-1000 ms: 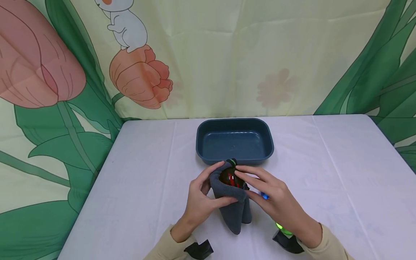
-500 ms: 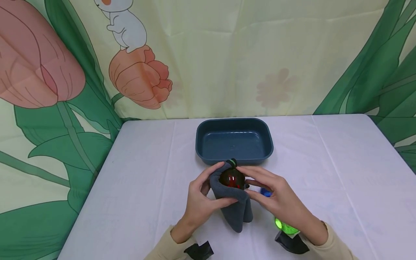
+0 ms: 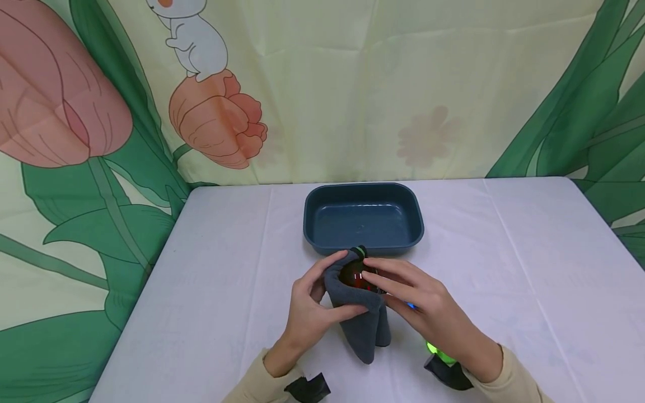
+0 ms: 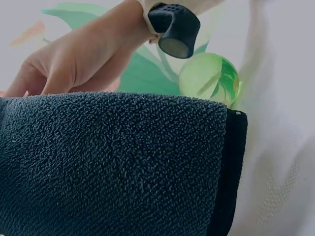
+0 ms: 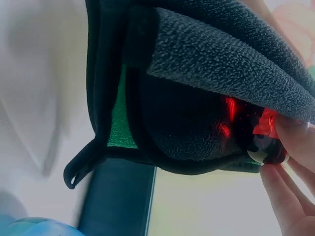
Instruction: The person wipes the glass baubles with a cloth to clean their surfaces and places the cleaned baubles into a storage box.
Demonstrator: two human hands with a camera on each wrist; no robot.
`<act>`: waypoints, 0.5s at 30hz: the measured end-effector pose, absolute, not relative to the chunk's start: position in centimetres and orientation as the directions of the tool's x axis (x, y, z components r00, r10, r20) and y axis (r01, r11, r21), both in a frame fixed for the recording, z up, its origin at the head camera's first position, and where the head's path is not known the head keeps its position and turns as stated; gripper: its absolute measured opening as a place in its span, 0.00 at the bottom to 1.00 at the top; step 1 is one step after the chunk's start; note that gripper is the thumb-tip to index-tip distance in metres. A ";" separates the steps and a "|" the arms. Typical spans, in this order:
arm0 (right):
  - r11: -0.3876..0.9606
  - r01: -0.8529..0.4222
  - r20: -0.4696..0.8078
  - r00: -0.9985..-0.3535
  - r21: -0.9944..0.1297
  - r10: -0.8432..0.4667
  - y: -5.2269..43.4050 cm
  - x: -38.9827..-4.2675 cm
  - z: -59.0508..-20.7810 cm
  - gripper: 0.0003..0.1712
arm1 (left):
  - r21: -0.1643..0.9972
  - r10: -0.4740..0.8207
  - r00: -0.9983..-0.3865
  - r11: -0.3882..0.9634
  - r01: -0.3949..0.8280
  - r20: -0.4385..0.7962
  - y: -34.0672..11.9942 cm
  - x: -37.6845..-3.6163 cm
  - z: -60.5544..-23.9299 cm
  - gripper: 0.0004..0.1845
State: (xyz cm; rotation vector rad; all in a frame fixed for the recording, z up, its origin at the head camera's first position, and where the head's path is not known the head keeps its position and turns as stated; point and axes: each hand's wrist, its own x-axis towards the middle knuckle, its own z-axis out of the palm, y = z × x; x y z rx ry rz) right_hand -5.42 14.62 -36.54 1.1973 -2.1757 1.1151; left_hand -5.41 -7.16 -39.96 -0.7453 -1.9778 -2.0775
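The left hand [image 3: 314, 308] held a gray cloth [image 3: 359, 313], and the right hand [image 3: 423, 296] pinched a shiny red ball [image 3: 355, 275] in its fold. Both were over the tabletop [image 3: 227, 268], near the blue tub [image 3: 363, 224].

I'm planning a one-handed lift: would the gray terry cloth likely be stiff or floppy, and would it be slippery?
The gray terry cloth is probably floppy, since it bends round the red ball and droops beyond the left hand. Its nubby pile suggests it should not be slippery. Its open folds might let the shiny ball slide out if tilted.
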 end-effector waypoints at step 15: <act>0.257 -0.492 0.378 -0.841 -0.832 -0.388 14.6 -5.0 -36.7 0.34 | 0.872 0.219 -0.845 -0.077 0.483 0.488 -7.1 -5.4 -40.1 0.44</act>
